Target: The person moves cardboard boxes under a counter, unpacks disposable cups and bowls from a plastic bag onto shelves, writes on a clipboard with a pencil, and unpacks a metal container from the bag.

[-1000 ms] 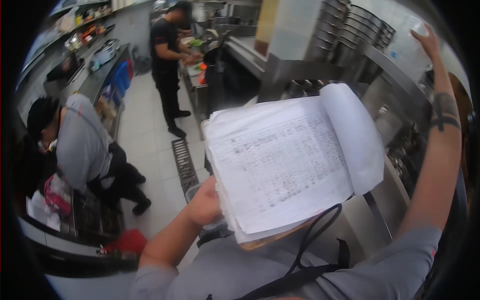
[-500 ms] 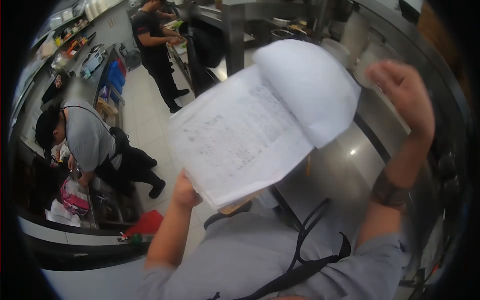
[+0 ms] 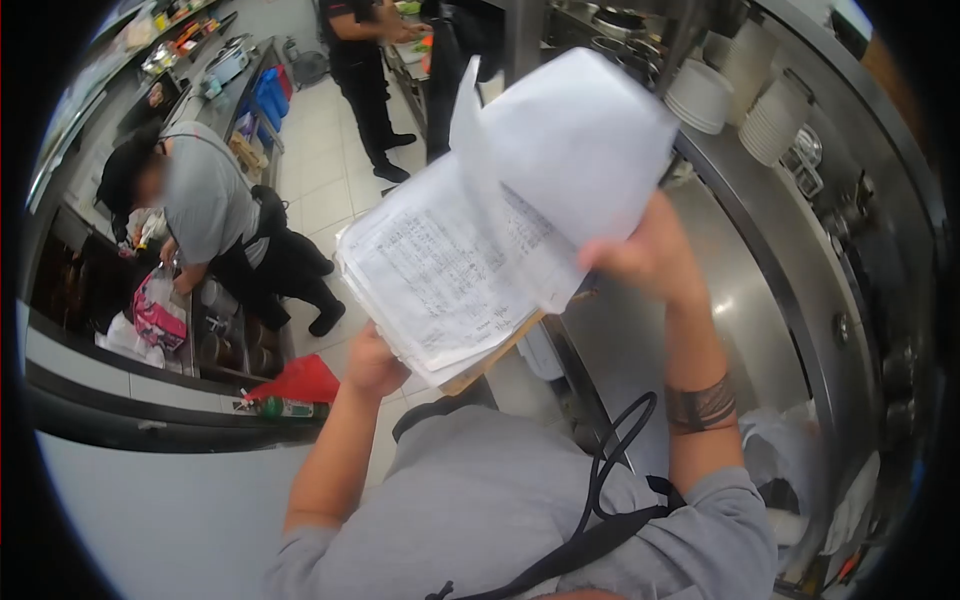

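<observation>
A thick stack of handwritten paper sheets is held up in front of me, with a brown backing board showing under its lower edge. My left hand grips the stack at its lower left corner, fingers hidden underneath. Some sheets are folded back, forming a blank white page at the upper right, and one thin sheet stands up at the fold. At the right edge of the pages is my right hand, slightly blurred, its thumb across the paper and its other fingers partly hidden by the page.
On the left a person in a grey shirt bends over a counter; a person in black works farther back. Stacked white bowls stand on a steel shelf to the right. A red cloth-like item lies at lower left.
My right hand has come down and left from the raised position to the pages' edge. A thin sheet now stands up at the fold. My left hand keeps its hold.
</observation>
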A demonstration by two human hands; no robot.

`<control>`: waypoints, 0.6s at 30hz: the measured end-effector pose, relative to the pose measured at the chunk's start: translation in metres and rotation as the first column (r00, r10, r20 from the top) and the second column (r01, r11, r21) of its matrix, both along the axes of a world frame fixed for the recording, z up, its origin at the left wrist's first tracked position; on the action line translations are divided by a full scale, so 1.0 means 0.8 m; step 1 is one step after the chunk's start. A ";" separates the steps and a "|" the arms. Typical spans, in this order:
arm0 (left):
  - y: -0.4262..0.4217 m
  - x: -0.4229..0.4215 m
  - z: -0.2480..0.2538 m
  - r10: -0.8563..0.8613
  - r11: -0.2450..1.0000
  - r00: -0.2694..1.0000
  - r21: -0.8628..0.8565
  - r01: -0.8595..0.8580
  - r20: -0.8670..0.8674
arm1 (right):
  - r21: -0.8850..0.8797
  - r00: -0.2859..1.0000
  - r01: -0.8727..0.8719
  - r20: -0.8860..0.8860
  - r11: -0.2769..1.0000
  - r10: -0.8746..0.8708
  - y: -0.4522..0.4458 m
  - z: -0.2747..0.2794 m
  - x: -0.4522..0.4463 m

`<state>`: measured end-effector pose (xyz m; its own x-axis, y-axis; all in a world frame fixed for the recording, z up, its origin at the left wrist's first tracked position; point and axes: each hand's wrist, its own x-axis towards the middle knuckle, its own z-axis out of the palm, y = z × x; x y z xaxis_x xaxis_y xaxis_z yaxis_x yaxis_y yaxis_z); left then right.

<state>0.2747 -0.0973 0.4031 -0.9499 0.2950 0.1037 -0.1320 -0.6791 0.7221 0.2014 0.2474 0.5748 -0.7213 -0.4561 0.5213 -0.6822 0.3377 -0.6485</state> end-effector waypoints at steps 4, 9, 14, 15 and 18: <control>-0.020 0.008 -0.001 0.077 0.996 0.997 0.037 -0.077 0.005 | 0.477 0.924 -0.192 -0.208 0.858 0.322 -0.105 -0.008 0.020; -0.050 0.014 -0.021 0.162 0.979 0.982 0.111 -0.173 0.100 | 0.485 0.888 -0.399 -0.004 0.778 0.459 -0.149 -0.055 0.003; -0.049 -0.003 -0.050 0.298 0.941 0.946 0.129 -0.314 0.129 | 0.441 0.964 -0.264 0.126 0.858 0.232 -0.168 -0.106 -0.044; -0.049 -0.011 -0.058 0.320 0.937 0.943 0.118 -0.329 0.091 | 0.553 0.976 -0.135 0.219 0.822 0.013 -0.173 -0.113 -0.052; -0.107 -0.051 -0.072 0.352 0.911 0.914 0.149 -0.384 0.200 | 0.694 0.836 -0.260 0.509 0.671 -0.203 -0.252 -0.114 -0.111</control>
